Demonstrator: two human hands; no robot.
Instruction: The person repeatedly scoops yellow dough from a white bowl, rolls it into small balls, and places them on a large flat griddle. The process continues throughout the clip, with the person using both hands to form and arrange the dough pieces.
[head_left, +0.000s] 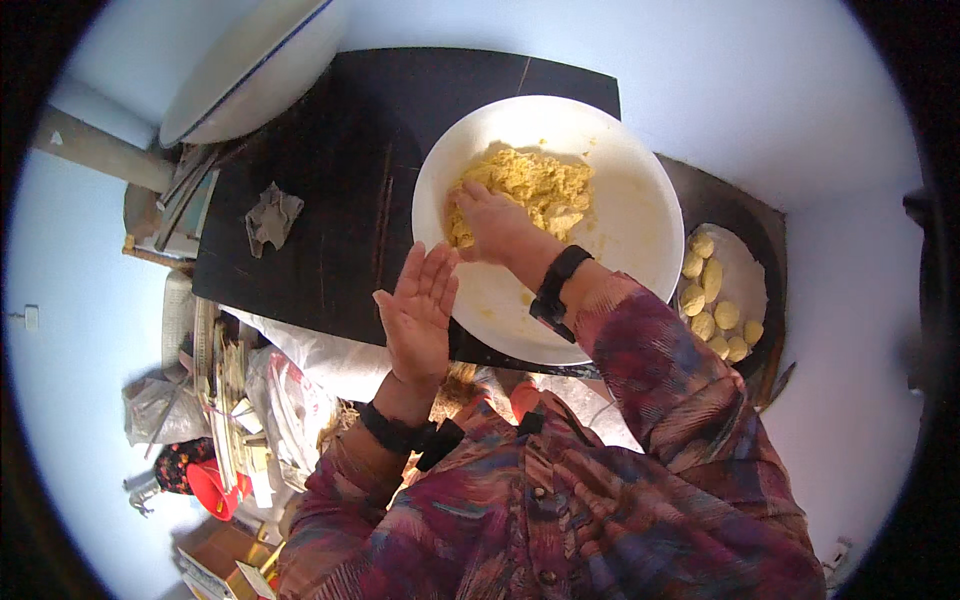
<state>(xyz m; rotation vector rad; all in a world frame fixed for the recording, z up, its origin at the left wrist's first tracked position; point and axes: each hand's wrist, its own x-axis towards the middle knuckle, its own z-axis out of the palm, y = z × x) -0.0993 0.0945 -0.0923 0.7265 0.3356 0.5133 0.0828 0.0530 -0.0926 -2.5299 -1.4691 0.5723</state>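
A wide white basin (637, 225) stands on a dark tabletop, with a crumbly mound of yellow dough (536, 184) toward its far left side. My right hand (495, 225) reaches into the basin and touches the dough's near left edge; its fingertips lie against the mound, partly hidden. Just outside the basin's left rim, my left hand (420, 315) is raised, palm up and fingers extended, with nothing in it. Both wrists wear dark bands. Smears and crumbs of dough mark the basin's inner wall.
Several shaped dough pieces (703, 281) lie on a pale liner in a dark round pan (769, 330) at right. A torn paper scrap (275, 217) rests on the black tabletop (337, 172). A large enamel basin (262, 82) leans at upper left. Sticks, bags and a red container (217, 487) crowd the lower left.
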